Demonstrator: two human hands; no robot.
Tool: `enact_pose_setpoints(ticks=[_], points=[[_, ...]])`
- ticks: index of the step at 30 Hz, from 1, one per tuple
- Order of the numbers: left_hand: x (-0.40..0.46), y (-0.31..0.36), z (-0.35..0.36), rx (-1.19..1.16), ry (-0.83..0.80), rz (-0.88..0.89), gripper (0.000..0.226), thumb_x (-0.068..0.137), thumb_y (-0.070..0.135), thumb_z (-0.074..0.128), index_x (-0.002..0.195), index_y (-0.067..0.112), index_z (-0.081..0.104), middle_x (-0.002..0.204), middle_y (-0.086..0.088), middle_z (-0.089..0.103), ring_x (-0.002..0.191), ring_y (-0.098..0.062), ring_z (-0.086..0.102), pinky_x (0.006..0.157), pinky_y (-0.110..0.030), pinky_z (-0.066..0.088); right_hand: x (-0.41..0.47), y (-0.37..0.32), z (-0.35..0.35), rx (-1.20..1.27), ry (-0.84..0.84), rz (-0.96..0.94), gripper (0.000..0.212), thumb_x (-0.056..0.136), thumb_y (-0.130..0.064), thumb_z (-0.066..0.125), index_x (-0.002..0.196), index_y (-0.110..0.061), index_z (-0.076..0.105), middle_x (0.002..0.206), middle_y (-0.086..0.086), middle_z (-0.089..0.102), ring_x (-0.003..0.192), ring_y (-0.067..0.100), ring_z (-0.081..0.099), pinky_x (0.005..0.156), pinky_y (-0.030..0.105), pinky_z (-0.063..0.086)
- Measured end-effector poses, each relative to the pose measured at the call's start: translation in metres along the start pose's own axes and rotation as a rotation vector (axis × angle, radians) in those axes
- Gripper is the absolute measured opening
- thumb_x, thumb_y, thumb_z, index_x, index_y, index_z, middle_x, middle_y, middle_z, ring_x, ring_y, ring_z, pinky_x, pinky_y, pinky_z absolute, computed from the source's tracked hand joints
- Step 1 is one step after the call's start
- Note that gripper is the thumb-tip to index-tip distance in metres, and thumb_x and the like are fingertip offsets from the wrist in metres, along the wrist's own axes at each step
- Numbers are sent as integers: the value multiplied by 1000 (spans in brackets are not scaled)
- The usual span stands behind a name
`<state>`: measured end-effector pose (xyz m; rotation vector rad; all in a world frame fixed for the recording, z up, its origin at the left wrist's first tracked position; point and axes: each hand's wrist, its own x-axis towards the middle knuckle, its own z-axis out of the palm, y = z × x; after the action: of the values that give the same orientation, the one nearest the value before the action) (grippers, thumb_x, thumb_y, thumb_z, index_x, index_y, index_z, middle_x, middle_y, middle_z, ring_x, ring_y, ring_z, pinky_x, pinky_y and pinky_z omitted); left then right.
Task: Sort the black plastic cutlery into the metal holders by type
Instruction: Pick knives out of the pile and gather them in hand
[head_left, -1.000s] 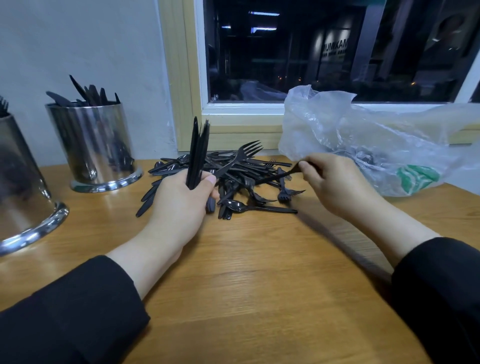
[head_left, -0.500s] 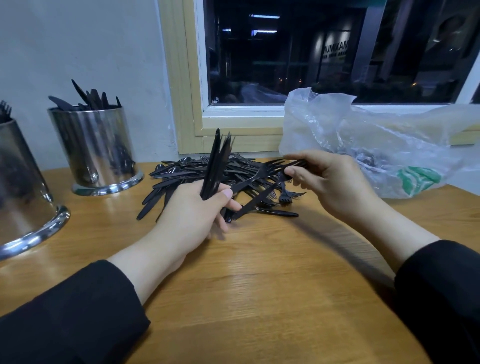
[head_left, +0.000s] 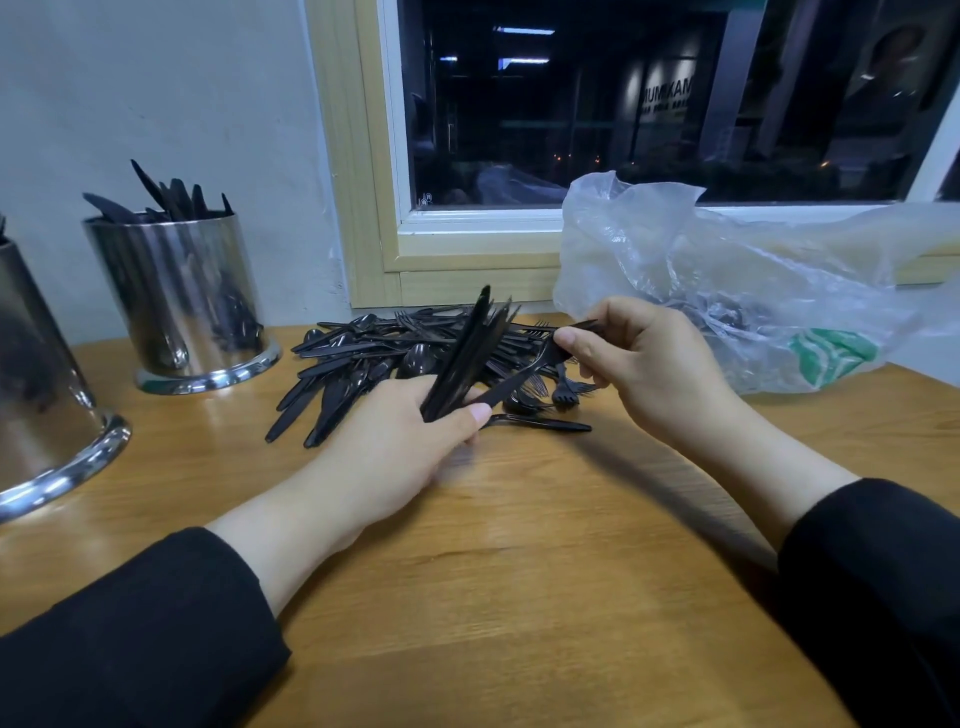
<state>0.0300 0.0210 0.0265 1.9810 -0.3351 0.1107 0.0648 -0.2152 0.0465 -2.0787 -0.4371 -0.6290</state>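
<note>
Cutlery (head_left: 395, 358) lies in a loose black heap on the table (head_left: 519, 571), under the window (head_left: 623, 104); forks, spoons and knives are mixed, most long axes running roughly left to right. Left of the heap stands a metal holder (head_left: 182, 296) with knives sticking out of it, and a second holder (head_left: 36, 384) sits nearer the person at the table's left edge. A clear bag (head_left: 727, 291) slumps just right of the heap.

The left hand (head_left: 395, 452) grips a bundle (head_left: 467, 353) of pieces by their lower ends, thumb across the front, so the bundle rises tilted away and to the right over the heap's near edge. The right hand (head_left: 660, 364) pinches one knife (head_left: 524, 371) by its upper right end between thumb and fingertips. Its long axis slants down and to the left, and its lower tip nearly meets the base of the bundle at the left thumb.

So the next move likely turns on that slant: the knife points straight at the left hand's grip, and swinging it parallel to the bundle would let the left fingers take it in. The right hand is the only one free to steer it; the left holder is well apart from both hands.
</note>
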Motion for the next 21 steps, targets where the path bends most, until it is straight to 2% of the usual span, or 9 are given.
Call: enact_pose_setpoints(ticks=[2, 4, 7, 9, 12, 17, 19, 21], points=[[2, -2, 1, 23, 44, 9, 20, 98, 31, 64, 82, 23, 71, 67, 5, 68, 50, -5, 48, 65, -32, 41, 1, 1, 0, -9, 25, 11, 29, 95, -41, 65, 78, -17, 67, 66, 3, 67, 68, 29, 62, 69, 40, 50], [4, -4, 1, -20, 103, -1, 21, 99, 27, 63, 81, 22, 70, 61, 9, 64, 48, -3, 48, 66, -33, 39, 2, 8, -2, -90, 33, 31, 30, 98, -43, 59, 78, -21, 66, 68, -2, 67, 67, 21, 62, 72, 38, 51], [7, -7, -2, -58, 159, -13, 16, 100, 26, 63, 86, 25, 70, 67, 6, 67, 49, -6, 47, 63, -35, 39, 3, 23, -6, -354, -147, 58, 14, 96, -39, 64, 104, -30, 70, 86, -13, 65, 79, 2, 59, 78, 33, 49], [7, -8, -3, -62, 183, -18, 14, 100, 25, 62, 88, 26, 71, 69, 4, 68, 49, -6, 48, 62, -34, 39, 2, 31, -4, -492, -326, 82, 30, 92, -39, 69, 121, -31, 67, 100, -13, 58, 85, 3, 56, 79, 27, 42], [6, -6, -2, -74, 188, -19, 12, 100, 24, 62, 92, 26, 70, 71, 1, 70, 46, -8, 48, 57, -31, 38, 0, 32, 3, -570, -402, 84, 26, 93, -36, 68, 119, -30, 70, 106, -6, 54, 95, 13, 58, 82, 25, 40], [5, -2, -1, -99, 224, -29, 15, 99, 18, 61, 86, 20, 70, 69, -2, 70, 47, -15, 47, 53, -31, 40, 0, 32, 11, -611, -324, -19, 15, 95, -27, 67, 106, -23, 77, 101, -1, 59, 93, 18, 59, 78, 26, 40], [6, -2, -1, -121, 242, -34, 16, 100, 16, 60, 85, 16, 69, 64, -1, 67, 45, -13, 46, 49, -27, 39, 1, 32, 10, -602, -222, -88, 13, 95, -25, 67, 101, -19, 77, 94, -4, 57, 86, 16, 55, 75, 27, 39], [7, -2, -3, -132, 272, -37, 17, 100, 15, 59, 85, 15, 67, 57, 3, 62, 43, -10, 46, 45, -23, 39, 3, 24, 5, -529, -52, -152, 11, 96, -22, 65, 96, -16, 74, 86, -9, 54, 76, 9, 50, 71, 21, 37]])
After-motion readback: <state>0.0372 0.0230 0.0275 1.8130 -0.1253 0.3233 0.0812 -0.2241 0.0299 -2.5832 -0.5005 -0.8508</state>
